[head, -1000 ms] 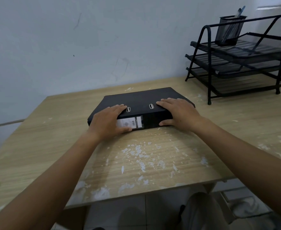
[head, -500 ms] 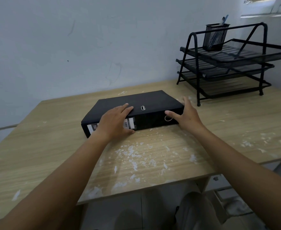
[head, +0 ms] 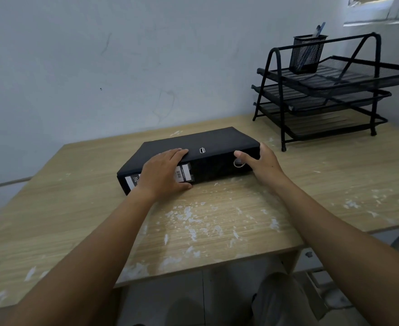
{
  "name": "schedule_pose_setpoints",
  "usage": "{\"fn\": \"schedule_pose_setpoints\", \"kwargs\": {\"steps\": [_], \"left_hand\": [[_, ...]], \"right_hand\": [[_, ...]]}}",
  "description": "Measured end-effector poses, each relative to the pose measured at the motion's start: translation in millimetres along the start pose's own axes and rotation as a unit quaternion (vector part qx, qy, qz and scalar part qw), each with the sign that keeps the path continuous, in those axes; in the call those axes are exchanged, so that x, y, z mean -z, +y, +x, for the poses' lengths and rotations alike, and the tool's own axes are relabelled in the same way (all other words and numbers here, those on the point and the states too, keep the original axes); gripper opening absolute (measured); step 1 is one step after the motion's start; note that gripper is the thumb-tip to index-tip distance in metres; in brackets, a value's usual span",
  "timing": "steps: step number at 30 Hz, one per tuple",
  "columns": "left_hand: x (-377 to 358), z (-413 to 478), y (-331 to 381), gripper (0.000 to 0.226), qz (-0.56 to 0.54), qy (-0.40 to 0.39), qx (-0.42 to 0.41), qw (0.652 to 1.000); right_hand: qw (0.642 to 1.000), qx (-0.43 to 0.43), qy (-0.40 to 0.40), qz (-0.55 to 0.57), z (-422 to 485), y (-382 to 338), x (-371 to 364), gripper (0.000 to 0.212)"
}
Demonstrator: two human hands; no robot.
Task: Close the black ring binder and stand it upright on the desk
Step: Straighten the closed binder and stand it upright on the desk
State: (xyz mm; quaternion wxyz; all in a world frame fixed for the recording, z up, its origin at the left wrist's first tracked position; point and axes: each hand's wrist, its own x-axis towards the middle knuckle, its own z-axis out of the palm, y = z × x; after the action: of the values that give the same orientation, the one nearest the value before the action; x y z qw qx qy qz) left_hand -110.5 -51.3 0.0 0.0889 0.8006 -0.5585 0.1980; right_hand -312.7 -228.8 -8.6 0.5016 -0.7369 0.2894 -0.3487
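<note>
Now flat on the surface (head: 217,220), black ring binder (head: 207,142) clasped by right hand (head: 266,164), left hand (head: 163,172) fingers laid straight.

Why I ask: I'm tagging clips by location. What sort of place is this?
Probably an office or study corner: a wooden desk, a black ring binder, and a wire letter tray holding a mesh pen cup.

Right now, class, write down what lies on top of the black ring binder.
The left hand lies over the black ring binder, hiding part of its spine label; the right hand holds its right end.
</note>
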Motion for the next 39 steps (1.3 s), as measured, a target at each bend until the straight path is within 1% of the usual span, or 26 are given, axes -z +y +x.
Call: {"fn": "schedule_pose_setpoints", "kwargs": {"steps": [4,7,10,13,16,17,19,20,22,25,28,35,39], "left_hand": [[7.4,-5.2,-6.4,0.107,0.004,0.027,0.008,1.000],[13.3,-7.5,-7.7,0.098,-0.016,0.072,0.031,0.997],[20.5,-8.2,-5.1,0.089,-0.072,0.120,0.060,0.988],[27.9,-8.0,1.5,0.084,-0.126,0.166,0.102,0.973],[35.6,-6.9,8.1,0.082,-0.186,0.198,0.144,0.952],[37.5,-6.7,9.9,0.082,-0.199,0.208,0.155,0.945],[39.4,-6.2,14.1,0.080,-0.222,0.226,0.176,0.932],[40.7,-6.7,14.7,0.079,-0.235,0.235,0.185,0.925],[42.2,-7.7,15.0,0.079,-0.261,0.248,0.201,0.911],[44.4,-10.0,12.4,0.081,-0.290,0.255,0.226,0.894],[46.3,-13.4,12.2,0.081,-0.319,0.262,0.260,0.873],[46.7,-21.8,3.1,0.078,-0.388,0.270,0.307,0.826],[45.4,-27.7,-3.9,0.081,-0.440,0.272,0.333,0.788]], "right_hand": [[0.999,0.037,0.001,-0.016,7.6,-27.6,1.8,0.042],[0.996,0.081,0.020,-0.040,15.0,-56.4,1.4,0.037],[0.987,0.128,0.043,-0.092,22.7,-88.2,-0.3,0.032],[0.980,0.158,0.065,-0.106,29.9,-121.3,-6.0,0.042],[0.960,0.190,0.127,-0.163,34.2,-148.8,-18.2,0.065],[0.961,0.187,0.136,-0.151,33.5,-156.4,-24.1,0.075],[0.978,0.151,0.127,-0.069,31.6,-166.9,-36.4,0.100],[0.983,0.131,0.122,-0.026,31.2,-171.1,-43.2,0.109],[0.986,0.109,0.119,0.032,30.0,-178.2,-57.0,0.117],[0.985,0.107,0.120,0.069,23.4,-190.7,-79.0,0.117],[0.981,0.125,0.115,0.091,14.5,-199.8,-104.5,0.104],[0.982,0.154,0.078,0.070,-1.9,-207.3,-152.7,0.115],[0.982,0.173,0.058,0.054,-8.1,-211.1,-175.4,0.112]]}}
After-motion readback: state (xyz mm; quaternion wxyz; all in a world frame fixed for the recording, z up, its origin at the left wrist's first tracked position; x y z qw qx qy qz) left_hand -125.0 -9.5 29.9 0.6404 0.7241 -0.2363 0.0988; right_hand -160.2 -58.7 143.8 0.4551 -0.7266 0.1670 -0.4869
